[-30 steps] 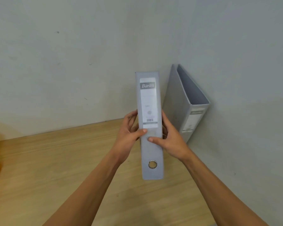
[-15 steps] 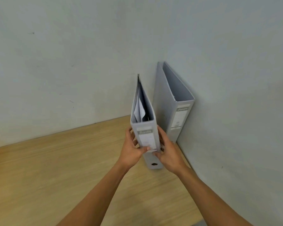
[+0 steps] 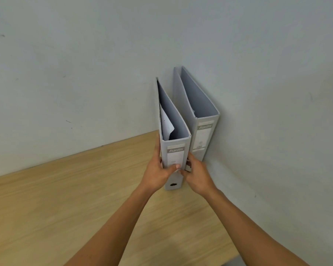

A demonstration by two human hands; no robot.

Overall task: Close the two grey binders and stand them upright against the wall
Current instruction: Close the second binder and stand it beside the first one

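Observation:
Two closed grey binders stand upright side by side in the corner where two walls meet. The right binder [image 3: 204,135] rests against the right wall, spine toward me, untouched. The left binder [image 3: 175,148] stands on the wooden table [image 3: 65,198] just beside it, with white paper showing at its top. My left hand [image 3: 158,173] grips its left side with the thumb on the spine label. My right hand [image 3: 196,173] holds its right side, fingers between the two binders.
Pale grey walls [image 3: 85,73] close off the back and right of the table. The tabletop stretches to the left and toward me, and its front right edge shows near the bottom of the frame.
The left binder went from held tilted in the air to standing on the table, then slid back closer to the corner beside the right binder. Both hands stayed on it.

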